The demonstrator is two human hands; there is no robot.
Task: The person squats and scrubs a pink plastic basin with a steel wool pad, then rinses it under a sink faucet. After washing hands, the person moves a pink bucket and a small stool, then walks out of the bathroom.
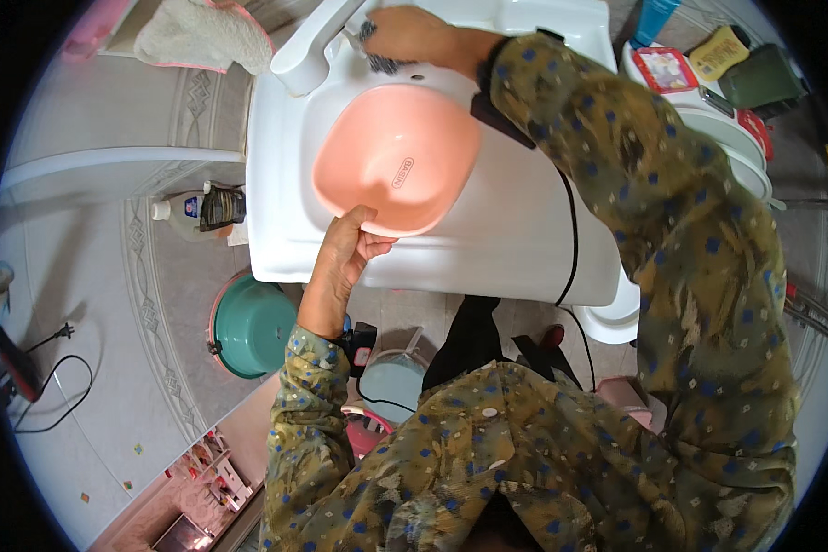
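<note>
A pink plastic basin (400, 152) rests over the bowl of a white ceramic washbasin (469, 255). My left hand (348, 245) grips its near rim, the thumb inside and the fingers under the edge. Beyond the basin, my right hand (410, 38) is closed around a dark grey scrubbing pad or cloth (384, 63) beside the white faucet (310, 52). The fingers partly cover the pad, so its exact kind is unclear. Inside the pink basin no objects show.
A cream towel (203, 34) lies back left. Below left are a green basin (252, 328) and a plastic bottle (179, 209). Toiletries, including a yellow bottle (721, 52), stand at the right. A black cable (571, 228) hangs over the washbasin's front edge.
</note>
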